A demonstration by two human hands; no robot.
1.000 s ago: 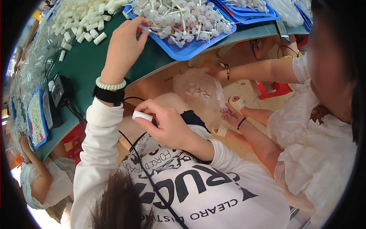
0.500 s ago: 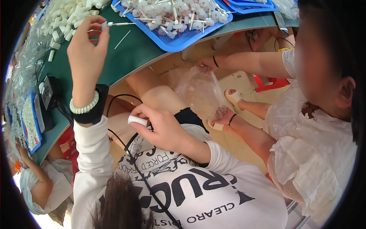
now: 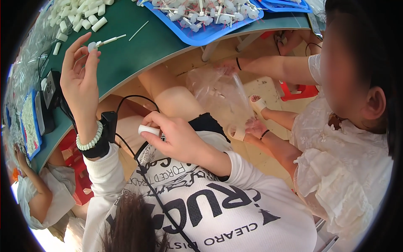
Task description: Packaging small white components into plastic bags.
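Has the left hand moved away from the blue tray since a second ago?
Yes. The left hand, pinching a thin white stick, has drawn back from the blue tray toward the person.

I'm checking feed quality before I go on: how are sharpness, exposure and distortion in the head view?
Head view: strong fisheye, the green table edge curving and black corners around the circle; left hand and right hand with its white tube fairly sharp; lower-left corner blown out white; the clear plastic bag shows faint glare.

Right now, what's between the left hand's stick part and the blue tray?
Head view: mostly bare green table, with one loose thin white stick lying between the stick part and the blue tray.
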